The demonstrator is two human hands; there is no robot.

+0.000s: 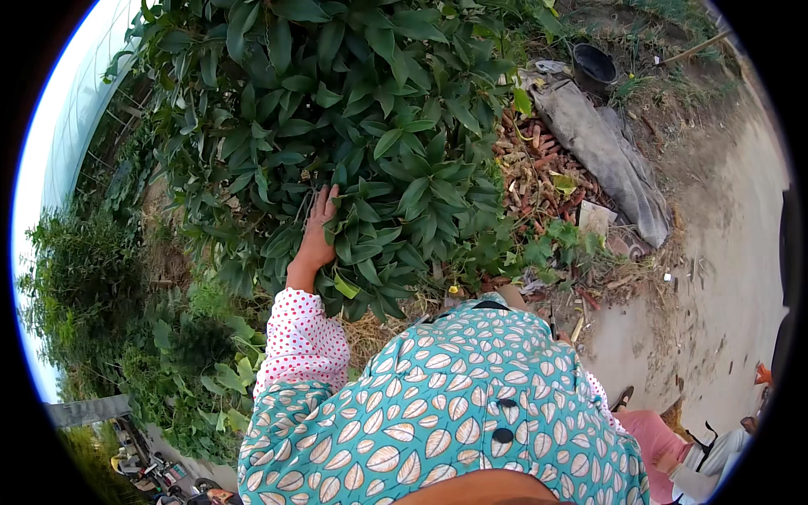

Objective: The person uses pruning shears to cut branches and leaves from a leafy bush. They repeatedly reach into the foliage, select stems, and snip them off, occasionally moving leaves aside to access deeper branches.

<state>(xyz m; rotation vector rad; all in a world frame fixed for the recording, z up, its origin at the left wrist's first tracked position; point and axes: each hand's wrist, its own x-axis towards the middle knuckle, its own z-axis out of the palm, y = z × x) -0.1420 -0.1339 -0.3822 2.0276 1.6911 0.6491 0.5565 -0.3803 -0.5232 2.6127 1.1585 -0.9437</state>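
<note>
A dense leafy bush [353,113] with long dark green leaves fills the space before me. My left hand [319,237] reaches into its lower front, fingers extended against the leaves and nothing seen in the grasp. Foliage covers part of the thumb side. One yellowish leaf [345,286] hangs just below that hand. Only a sliver of my right hand [564,339] shows, low beside my leaf-print smock [435,404]. A thin dark object [553,320] stands out close to it; whether the hand holds it is hidden.
Right of the bush lies a heap of corn cobs [543,151], with a grey woven sheet [600,151] along it. A black bucket [593,63] is farther back. A paved path [713,252] runs at right, where people sit [663,435]. Low vines [221,379] grow at left.
</note>
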